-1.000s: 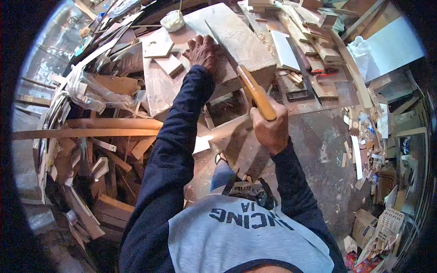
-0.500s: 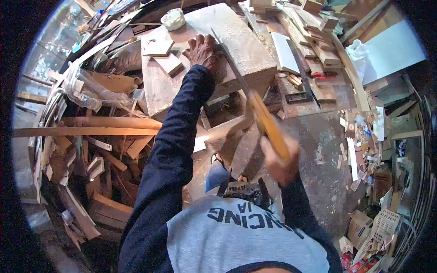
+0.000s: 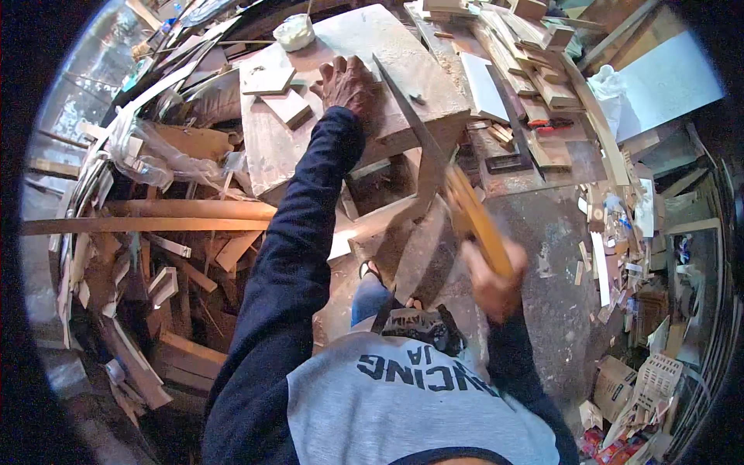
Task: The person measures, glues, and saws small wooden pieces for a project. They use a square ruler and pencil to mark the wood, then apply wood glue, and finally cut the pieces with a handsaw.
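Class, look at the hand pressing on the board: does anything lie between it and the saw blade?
Nothing visible does. The left hand rests flat on the wooden board, just left of the saw blade, with only bare board between them. The right hand grips the saw's handle.

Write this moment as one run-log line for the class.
left hand: flat on wooden block | right hand: grip on handsaw handle | saw blade: in block | surface: workbench
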Action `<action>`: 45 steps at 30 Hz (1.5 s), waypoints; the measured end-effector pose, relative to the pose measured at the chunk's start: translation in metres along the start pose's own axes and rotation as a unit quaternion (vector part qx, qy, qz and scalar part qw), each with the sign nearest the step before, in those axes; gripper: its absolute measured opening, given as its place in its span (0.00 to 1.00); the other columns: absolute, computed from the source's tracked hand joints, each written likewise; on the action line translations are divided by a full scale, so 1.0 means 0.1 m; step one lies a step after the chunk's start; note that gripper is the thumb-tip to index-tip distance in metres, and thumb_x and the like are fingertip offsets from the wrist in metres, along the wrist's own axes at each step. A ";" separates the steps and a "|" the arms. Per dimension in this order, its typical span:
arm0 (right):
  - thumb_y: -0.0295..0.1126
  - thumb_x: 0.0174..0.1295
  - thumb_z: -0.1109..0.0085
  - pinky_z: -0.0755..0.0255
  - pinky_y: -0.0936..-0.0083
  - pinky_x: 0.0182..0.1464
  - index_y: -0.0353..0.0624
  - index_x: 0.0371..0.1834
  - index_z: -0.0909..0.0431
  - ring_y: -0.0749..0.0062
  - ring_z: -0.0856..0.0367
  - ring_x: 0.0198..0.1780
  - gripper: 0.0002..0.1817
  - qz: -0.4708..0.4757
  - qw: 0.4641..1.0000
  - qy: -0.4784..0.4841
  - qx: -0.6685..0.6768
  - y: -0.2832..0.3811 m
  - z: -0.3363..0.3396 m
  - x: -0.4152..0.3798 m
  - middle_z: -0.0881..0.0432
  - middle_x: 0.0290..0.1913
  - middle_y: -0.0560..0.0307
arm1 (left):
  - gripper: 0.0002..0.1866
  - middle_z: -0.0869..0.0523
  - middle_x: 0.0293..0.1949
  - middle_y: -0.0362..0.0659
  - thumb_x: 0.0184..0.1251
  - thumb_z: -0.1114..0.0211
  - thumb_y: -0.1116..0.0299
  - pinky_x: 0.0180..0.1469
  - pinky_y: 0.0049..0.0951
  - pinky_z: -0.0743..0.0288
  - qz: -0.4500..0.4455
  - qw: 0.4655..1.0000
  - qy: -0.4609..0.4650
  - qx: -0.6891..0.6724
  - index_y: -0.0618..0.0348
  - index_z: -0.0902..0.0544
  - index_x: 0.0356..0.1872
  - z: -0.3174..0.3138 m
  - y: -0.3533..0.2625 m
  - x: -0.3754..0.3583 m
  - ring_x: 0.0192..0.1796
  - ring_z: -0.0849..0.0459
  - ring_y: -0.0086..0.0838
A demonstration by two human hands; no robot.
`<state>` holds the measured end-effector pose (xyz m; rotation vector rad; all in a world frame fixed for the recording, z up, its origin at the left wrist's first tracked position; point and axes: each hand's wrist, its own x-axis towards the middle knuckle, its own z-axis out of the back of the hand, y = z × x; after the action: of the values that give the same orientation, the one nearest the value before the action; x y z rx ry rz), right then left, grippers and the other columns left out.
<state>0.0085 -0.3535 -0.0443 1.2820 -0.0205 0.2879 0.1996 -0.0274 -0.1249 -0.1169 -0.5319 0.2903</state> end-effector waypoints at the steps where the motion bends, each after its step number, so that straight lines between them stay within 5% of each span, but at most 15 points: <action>1: 0.25 0.51 0.41 0.32 0.75 0.30 0.33 0.32 0.21 0.76 0.26 0.25 0.07 -0.045 0.999 -0.006 -0.002 0.06 0.13 -0.21 0.24 0.22 0.57 | 0.21 0.29 0.52 0.42 0.52 0.35 0.60 0.55 0.57 0.42 -0.005 1.000 -0.010 0.015 0.46 0.27 0.49 -0.07 0.01 0.01 0.57 0.34 0.44; 6: 0.25 0.52 0.41 0.32 0.75 0.30 0.33 0.31 0.22 0.73 0.26 0.25 0.06 -0.039 0.999 -0.012 -0.012 -0.06 0.10 -0.13 0.24 0.22 0.55 | 0.17 0.26 0.46 0.47 0.58 0.43 0.57 0.52 0.49 0.40 -0.034 0.995 -0.085 0.048 0.61 0.19 0.38 0.13 -0.11 -0.09 0.51 0.32 0.47; 12: 0.25 0.55 0.45 0.27 0.68 0.31 0.32 0.49 0.22 0.63 0.20 0.24 0.17 0.089 0.995 -0.022 -0.043 -0.17 -0.12 0.12 0.19 0.25 0.47 | 0.21 0.31 0.52 0.45 0.54 0.36 0.58 0.55 0.57 0.43 -0.032 0.999 -0.009 0.037 0.47 0.27 0.49 -0.03 0.04 -0.02 0.58 0.36 0.44; 16: 0.25 0.57 0.42 0.27 0.71 0.37 0.33 0.47 0.22 0.66 0.18 0.33 0.15 0.030 0.997 -0.021 -0.066 -0.04 -0.05 0.26 0.17 0.33 0.46 | 0.14 0.29 0.49 0.47 0.62 0.42 0.60 0.55 0.55 0.42 0.023 0.999 -0.034 -0.034 0.50 0.26 0.46 0.30 -0.19 -0.12 0.56 0.34 0.44; 19: 0.24 0.58 0.43 0.26 0.68 0.42 0.33 0.59 0.28 0.59 0.15 0.37 0.23 0.139 0.985 -0.020 -0.096 -0.13 -0.04 0.59 0.16 0.40 0.40 | 0.09 0.26 0.45 0.49 0.63 0.42 0.64 0.54 0.49 0.39 0.003 0.996 -0.074 -0.049 0.52 0.24 0.43 0.31 -0.13 -0.10 0.52 0.31 0.46; 22: 0.23 0.58 0.44 0.25 0.70 0.43 0.34 0.58 0.27 0.51 0.17 0.39 0.22 0.120 0.967 0.020 -0.226 -0.06 -0.04 0.89 0.18 0.40 0.38 | 0.09 0.25 0.41 0.50 0.63 0.41 0.66 0.53 0.46 0.39 -0.124 0.974 -0.181 -0.050 0.55 0.24 0.42 0.28 0.03 -0.04 0.51 0.31 0.47; 26: 0.26 0.52 0.41 0.25 0.64 0.37 0.38 0.54 0.23 0.48 0.18 0.34 0.22 0.308 0.912 -0.013 -0.270 -0.11 -0.16 1.38 0.18 0.35 0.39 | 0.09 0.25 0.41 0.52 0.65 0.44 0.70 0.54 0.46 0.40 -0.037 0.946 -0.219 -0.238 0.64 0.25 0.42 0.56 -0.11 -0.17 0.49 0.31 0.49; 28: 0.30 0.49 0.41 0.24 0.61 0.38 0.40 0.55 0.24 0.49 0.18 0.34 0.25 0.304 0.906 0.005 -0.295 -0.08 -0.22 1.56 0.18 0.36 0.41 | 0.10 0.23 0.39 0.48 0.71 0.48 0.68 0.49 0.34 0.30 0.070 0.844 -0.172 -0.503 0.64 0.27 0.46 0.71 -0.20 -0.24 0.44 0.25 0.35; 30: 0.33 0.46 0.44 0.23 0.62 0.41 0.44 0.61 0.27 0.50 0.17 0.38 0.32 0.275 0.907 0.045 -0.317 0.00 -0.28 1.72 0.18 0.45 0.42 | 0.13 0.22 0.39 0.44 0.75 0.51 0.63 0.45 0.29 0.25 0.122 0.802 -0.090 -0.577 0.63 0.28 0.50 0.89 -0.20 -0.37 0.41 0.23 0.27; 32: 0.35 0.48 0.40 0.23 0.64 0.42 0.47 0.60 0.26 0.52 0.17 0.40 0.30 0.249 0.903 0.051 -0.345 0.00 -0.39 1.89 0.17 0.46 0.45 | 0.16 0.21 0.39 0.43 0.76 0.53 0.60 0.44 0.27 0.22 0.208 0.669 0.004 -0.714 0.61 0.29 0.53 1.05 -0.27 -0.50 0.43 0.21 0.25; 34: 0.34 0.50 0.39 0.23 0.66 0.46 0.46 0.57 0.24 0.53 0.17 0.44 0.27 0.310 0.893 0.044 -0.324 0.00 -0.49 2.02 0.18 0.47 0.44 | 0.18 0.20 0.42 0.45 0.77 0.54 0.57 0.41 0.29 0.19 0.147 0.727 0.012 -0.671 0.60 0.30 0.55 0.97 -0.19 -0.57 0.43 0.20 0.26; 36: 0.38 0.52 0.38 0.24 0.68 0.51 0.46 0.58 0.24 0.54 0.18 0.49 0.27 0.250 0.896 0.091 -0.356 0.04 -0.55 2.12 0.19 0.51 0.46 | 0.20 0.20 0.43 0.46 0.76 0.55 0.55 0.41 0.29 0.19 0.253 0.474 0.092 -0.838 0.61 0.30 0.56 1.00 -0.18 -0.62 0.43 0.20 0.27; 37: 0.39 0.53 0.38 0.25 0.67 0.52 0.46 0.58 0.24 0.54 0.19 0.50 0.27 0.243 0.897 0.097 -0.355 0.02 -0.59 2.18 0.20 0.52 0.46 | 0.22 0.21 0.44 0.45 0.76 0.55 0.54 0.43 0.30 0.18 0.251 0.438 0.110 -0.856 0.62 0.31 0.57 0.98 -0.15 -0.64 0.43 0.20 0.28; 40: 0.45 0.56 0.39 0.23 0.65 0.48 0.49 0.61 0.27 0.53 0.17 0.46 0.29 0.286 0.883 0.087 -0.361 -0.08 -0.72 2.32 0.18 0.48 0.46 | 0.22 0.21 0.44 0.44 0.76 0.55 0.55 0.44 0.30 0.18 0.255 0.383 0.125 -0.879 0.64 0.31 0.58 1.02 -0.12 -0.66 0.44 0.20 0.28; 45: 0.47 0.60 0.43 0.25 0.63 0.52 0.49 0.64 0.30 0.51 0.19 0.49 0.29 0.327 0.870 0.129 -0.345 -0.14 -0.78 2.49 0.18 0.48 0.42 | 0.21 0.21 0.46 0.45 0.74 0.49 0.59 0.47 0.31 0.19 0.226 0.447 0.088 -0.861 0.67 0.29 0.57 1.09 -0.13 -0.68 0.47 0.20 0.29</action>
<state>0.2407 -0.2331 -0.0372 0.4747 -0.3104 0.9452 0.0906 -0.0562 -0.0616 -2.3590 -0.3664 0.1261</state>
